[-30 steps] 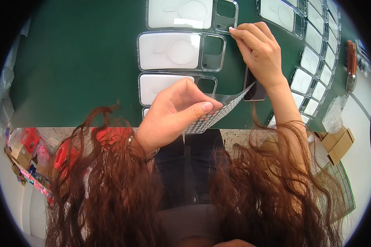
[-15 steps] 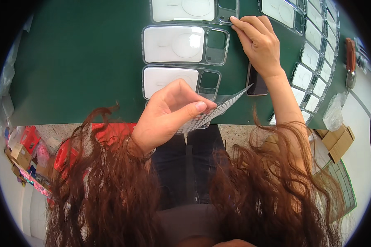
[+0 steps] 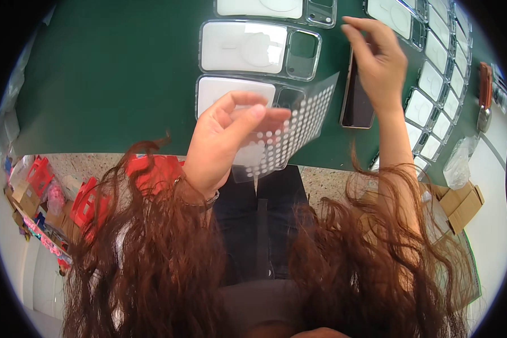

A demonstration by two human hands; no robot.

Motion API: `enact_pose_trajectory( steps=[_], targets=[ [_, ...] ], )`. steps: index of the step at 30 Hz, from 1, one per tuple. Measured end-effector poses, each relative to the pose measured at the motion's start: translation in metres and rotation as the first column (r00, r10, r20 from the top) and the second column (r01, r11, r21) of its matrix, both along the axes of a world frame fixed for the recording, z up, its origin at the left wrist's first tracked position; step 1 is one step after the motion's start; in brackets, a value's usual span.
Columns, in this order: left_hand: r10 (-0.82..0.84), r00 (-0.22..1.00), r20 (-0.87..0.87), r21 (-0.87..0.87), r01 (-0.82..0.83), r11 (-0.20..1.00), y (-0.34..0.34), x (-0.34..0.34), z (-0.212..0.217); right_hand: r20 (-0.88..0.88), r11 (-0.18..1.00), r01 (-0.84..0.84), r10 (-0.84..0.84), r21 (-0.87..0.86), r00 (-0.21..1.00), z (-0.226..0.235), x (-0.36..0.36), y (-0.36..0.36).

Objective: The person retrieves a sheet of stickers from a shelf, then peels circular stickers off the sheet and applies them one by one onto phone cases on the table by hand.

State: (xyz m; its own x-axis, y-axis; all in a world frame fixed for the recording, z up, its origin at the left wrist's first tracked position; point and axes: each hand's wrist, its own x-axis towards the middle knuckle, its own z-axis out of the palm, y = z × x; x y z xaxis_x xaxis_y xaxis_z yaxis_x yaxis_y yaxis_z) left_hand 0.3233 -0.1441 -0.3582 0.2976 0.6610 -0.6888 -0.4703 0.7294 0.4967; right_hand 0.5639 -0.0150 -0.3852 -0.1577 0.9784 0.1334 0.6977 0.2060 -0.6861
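Observation:
My left hand (image 3: 222, 132) grips a clear sheet of round white dot stickers (image 3: 298, 127) between thumb and fingers, tilted above the table's front edge. Above a dark phone (image 3: 356, 98) is my right hand (image 3: 380, 62), thumb and forefinger tips close but slightly apart, with nothing visible between them. Just left of those fingertips lies a clear phone case (image 3: 259, 7) with a white panel; small whitish dots show at its camera end. Two more such cases, a middle one (image 3: 245, 48) and a nearer one (image 3: 231, 90), lie below it. My left hand and the sheet partly hide the nearest.
Rows of similar phone cases (image 3: 431, 79) line the right side of the green table (image 3: 112, 84). A brown-handled tool (image 3: 484, 84) and a clear plastic bag (image 3: 459, 163) are at the right edge. Red crates (image 3: 152, 169) and cardboard boxes (image 3: 462, 205) stand below.
My right hand has lifted off the corner of the farthest case and moved right, its fingertips parting slightly. The sticker sheet has turned, showing more of its dots.

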Motion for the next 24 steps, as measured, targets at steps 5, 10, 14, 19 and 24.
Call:
enact_pose_trajectory(
  steps=[5, 10, 14, 19, 24],
  targets=[
    [0.127, 0.991, -0.028, 0.021, -0.127, 0.992, -0.004, 0.010, 0.003, -0.054, 0.954, -0.301, 0.301, 0.011, 0.952, 0.044, -0.019, -0.060],
    [0.144, 0.989, -0.027, 0.027, -0.143, 0.989, -0.007, 0.023, 0.011, -0.120, 0.955, -0.293, 0.287, -0.035, 0.950, 0.051, -0.026, -0.095],
    [0.185, 0.982, -0.031, 0.030, -0.184, 0.983, -0.016, 0.032, 0.011, -0.071, 0.936, -0.350, 0.352, 0.041, 0.933, 0.045, -0.025, -0.102],
    [0.217, 0.976, -0.006, -0.006, -0.217, 0.976, -0.022, 0.043, 0.011, 0.043, 0.898, -0.424, 0.422, 0.123, 0.906, 0.046, -0.017, -0.109],
    [0.232, 0.971, 0.058, -0.145, -0.222, 0.964, -0.031, 0.051, 0.009, 0.145, 0.837, -0.539, 0.524, 0.099, 0.840, 0.051, -0.010, -0.111]
  ],
)
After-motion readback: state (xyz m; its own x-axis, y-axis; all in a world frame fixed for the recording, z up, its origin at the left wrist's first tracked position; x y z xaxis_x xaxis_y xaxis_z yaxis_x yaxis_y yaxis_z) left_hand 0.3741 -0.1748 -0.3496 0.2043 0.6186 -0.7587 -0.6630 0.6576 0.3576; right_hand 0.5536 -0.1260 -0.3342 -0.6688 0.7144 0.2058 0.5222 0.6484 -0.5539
